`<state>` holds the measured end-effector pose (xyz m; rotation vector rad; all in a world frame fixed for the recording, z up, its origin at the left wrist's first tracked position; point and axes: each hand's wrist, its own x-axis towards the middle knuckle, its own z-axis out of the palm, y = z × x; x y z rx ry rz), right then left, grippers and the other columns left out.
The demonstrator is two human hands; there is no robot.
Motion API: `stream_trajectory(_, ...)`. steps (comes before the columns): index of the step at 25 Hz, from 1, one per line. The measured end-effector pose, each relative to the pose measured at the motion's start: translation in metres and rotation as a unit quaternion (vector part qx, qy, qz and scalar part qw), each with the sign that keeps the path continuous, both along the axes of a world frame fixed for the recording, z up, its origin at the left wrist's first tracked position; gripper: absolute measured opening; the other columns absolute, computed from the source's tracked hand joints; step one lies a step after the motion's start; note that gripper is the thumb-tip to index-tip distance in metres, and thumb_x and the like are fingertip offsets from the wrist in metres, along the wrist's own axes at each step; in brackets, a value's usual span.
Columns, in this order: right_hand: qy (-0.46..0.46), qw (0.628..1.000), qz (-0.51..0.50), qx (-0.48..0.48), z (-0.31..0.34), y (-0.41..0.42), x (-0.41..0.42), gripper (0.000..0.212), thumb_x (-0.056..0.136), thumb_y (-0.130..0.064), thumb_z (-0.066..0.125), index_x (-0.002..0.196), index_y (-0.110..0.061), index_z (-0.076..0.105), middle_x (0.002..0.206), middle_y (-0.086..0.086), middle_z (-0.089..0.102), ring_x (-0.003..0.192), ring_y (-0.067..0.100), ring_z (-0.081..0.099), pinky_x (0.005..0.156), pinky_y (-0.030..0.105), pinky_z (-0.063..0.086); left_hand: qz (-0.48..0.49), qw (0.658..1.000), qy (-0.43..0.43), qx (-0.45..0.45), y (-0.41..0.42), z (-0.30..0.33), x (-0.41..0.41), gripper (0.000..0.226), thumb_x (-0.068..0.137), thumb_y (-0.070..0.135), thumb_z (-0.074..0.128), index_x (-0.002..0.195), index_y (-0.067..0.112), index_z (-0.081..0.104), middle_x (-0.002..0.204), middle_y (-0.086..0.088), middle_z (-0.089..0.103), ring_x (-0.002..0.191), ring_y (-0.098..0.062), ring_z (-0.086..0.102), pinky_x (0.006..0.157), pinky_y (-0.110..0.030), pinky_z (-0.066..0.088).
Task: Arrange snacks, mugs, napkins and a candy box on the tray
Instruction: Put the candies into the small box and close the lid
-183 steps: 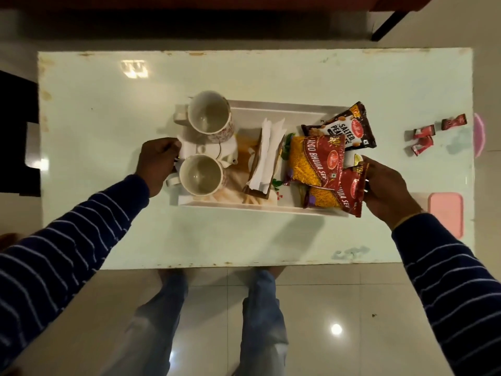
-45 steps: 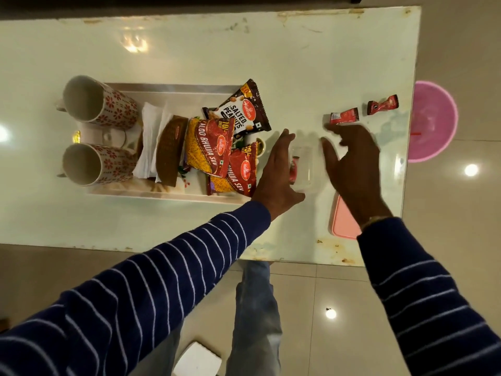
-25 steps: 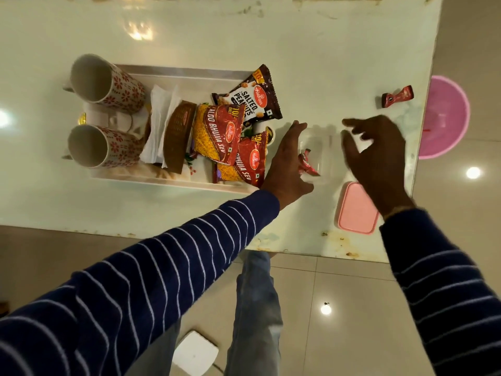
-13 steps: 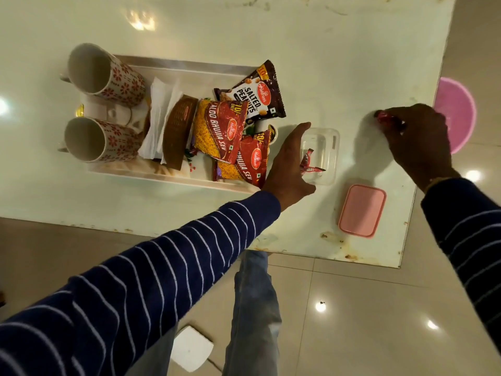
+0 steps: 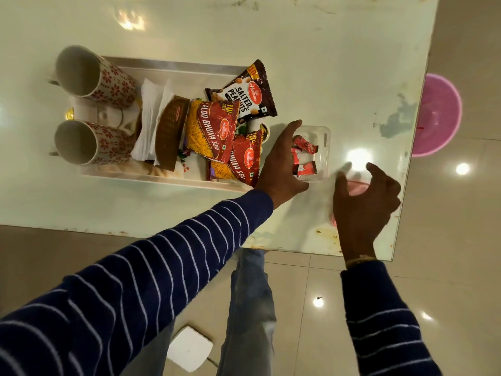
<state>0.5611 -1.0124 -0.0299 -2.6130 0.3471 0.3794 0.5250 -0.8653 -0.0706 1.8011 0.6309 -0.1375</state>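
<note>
My left hand [image 5: 282, 164] steadies the clear candy box [image 5: 315, 153], fingers straight against its side, just off the tray's [image 5: 173, 67] right end. My right hand [image 5: 363, 204] hovers wide, holding nothing, over the pink lid [image 5: 357, 187] near the desk's right edge. I'd lift the lid flat and seat it squarely.

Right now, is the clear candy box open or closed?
Open. The candy box has no lid on it; red candies lie uncovered inside, and the pink lid lies apart beneath the right hand.
</note>
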Motion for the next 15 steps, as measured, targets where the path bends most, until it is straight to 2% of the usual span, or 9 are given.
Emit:
stream_trajectory(2, 0.087, 0.994, -0.002, -0.068, -0.011, -0.013, -0.016, 0.082, 0.077, -0.06, 0.073, 0.144, -0.027, 0.038, 0.151, 0.013, 0.035, 0.134, 0.042, 0.039, 0.1, 0.057, 0.045, 0.004, 1.0, -0.007, -0.01, -0.001, -0.002, -0.002, 0.119, 0.058, 0.002, 0.091, 0.151, 0.022, 0.019, 0.147, -0.006, 0.037, 0.133, -0.019, 0.043, 0.1, -0.031, 0.051)
stream_trajectory(4, 0.094, 0.992, 0.034, -0.081, -0.018, -0.021, -0.026, 0.088, 0.074, -0.061, 0.076, 0.145, -0.03, 0.034, 0.152, 0.015, 0.032, 0.134, 0.044, 0.036, 0.097, 0.06, 0.045, 0.006, 1.0, -0.008, -0.022, -0.002, -0.005, -0.003, 0.122, 0.059, 0.004, 0.091, 0.153, 0.023, 0.016, 0.151, -0.005, 0.033, 0.136, -0.02, 0.041, 0.102, -0.032, 0.05)
stream_trajectory(6, 0.065, 0.992, 0.074, -0.074, -0.022, -0.027, -0.026, 0.082, 0.078, -0.056, 0.075, 0.144, -0.027, 0.038, 0.147, 0.017, 0.039, 0.128, 0.043, 0.04, 0.097, 0.055, 0.046, 0.013, 0.999, -0.009, -0.031, -0.002, -0.007, -0.004, 0.126, 0.058, 0.007, 0.093, 0.153, 0.023, 0.011, 0.154, -0.004, 0.028, 0.139, -0.021, 0.037, 0.105, -0.039, 0.048)
stream_trajectory(8, 0.053, 0.99, 0.108, -0.068, -0.021, -0.027, -0.021, 0.071, 0.084, -0.046, 0.071, 0.144, -0.022, 0.042, 0.142, 0.016, 0.047, 0.125, 0.04, 0.045, 0.103, 0.049, 0.041, 0.022, 0.999, -0.012, -0.039, -0.003, -0.009, -0.004, 0.129, 0.057, 0.009, 0.093, 0.153, 0.025, 0.008, 0.156, -0.004, 0.024, 0.142, -0.024, 0.033, 0.105, -0.047, 0.047)
stream_trajectory(10, 0.047, 0.995, 0.087, -0.022, -0.013, -0.026, -0.013, 0.064, 0.086, -0.035, 0.068, 0.144, -0.018, 0.045, 0.136, 0.012, 0.057, 0.122, 0.033, 0.053, 0.106, 0.042, 0.04, 0.029, 0.998, -0.016, -0.047, -0.005, -0.01, -0.004, 0.13, 0.058, 0.009, 0.093, 0.153, 0.027, 0.006, 0.157, -0.004, 0.022, 0.143, -0.025, 0.032, 0.105, -0.051, 0.047)
stream_trajectory(11, 0.032, 0.998, 0.048, 0.022, -0.006, -0.023, -0.008, 0.06, 0.086, -0.03, 0.064, 0.142, -0.016, 0.05, 0.128, 0.009, 0.063, 0.115, 0.03, 0.059, 0.102, 0.034, 0.046, 0.033, 0.998, -0.016, -0.05, -0.006, -0.01, -0.004, 0.129, 0.059, 0.009, 0.092, 0.153, 0.027, 0.006, 0.157, -0.004, 0.022, 0.143, -0.025, 0.032, 0.105, -0.051, 0.046)
stream_trajectory(13, -0.024, 0.996, -0.002, 0.089, 0.014, -0.019, 0.003, 0.05, 0.085, -0.024, 0.052, 0.133, -0.013, 0.059, 0.104, 0.0, 0.066, 0.094, 0.026, 0.064, 0.083, 0.017, 0.05, 0.038, 0.997, -0.01, -0.061, -0.005, -0.009, -0.003, 0.126, 0.061, 0.009, 0.091, 0.153, 0.025, 0.007, 0.157, -0.004, 0.022, 0.143, -0.025, 0.032, 0.106, -0.052, 0.045)
stream_trajectory(14, -0.046, 0.992, -0.001, 0.117, 0.025, -0.017, 0.008, 0.047, 0.084, -0.022, 0.05, 0.129, -0.016, 0.061, 0.1, -0.007, 0.063, 0.09, 0.022, 0.063, 0.077, 0.019, 0.05, 0.037, 0.997, -0.007, -0.066, -0.004, -0.009, -0.003, 0.124, 0.063, 0.009, 0.09, 0.153, 0.023, 0.007, 0.157, -0.004, 0.022, 0.143, -0.025, 0.032, 0.106, -0.052, 0.045)
stream_trajectory(15, -0.052, 0.985, 0.005, 0.162, 0.035, -0.014, 0.013, 0.044, 0.084, -0.021, 0.052, 0.128, -0.026, 0.06, 0.101, -0.016, 0.062, 0.091, 0.015, 0.063, 0.076, 0.021, 0.052, 0.034, 0.997, -0.005, -0.067, -0.003, -0.008, -0.003, 0.123, 0.063, 0.008, 0.09, 0.154, 0.021, 0.007, 0.156, -0.004, 0.023, 0.142, -0.025, 0.033, 0.106, -0.051, 0.045)
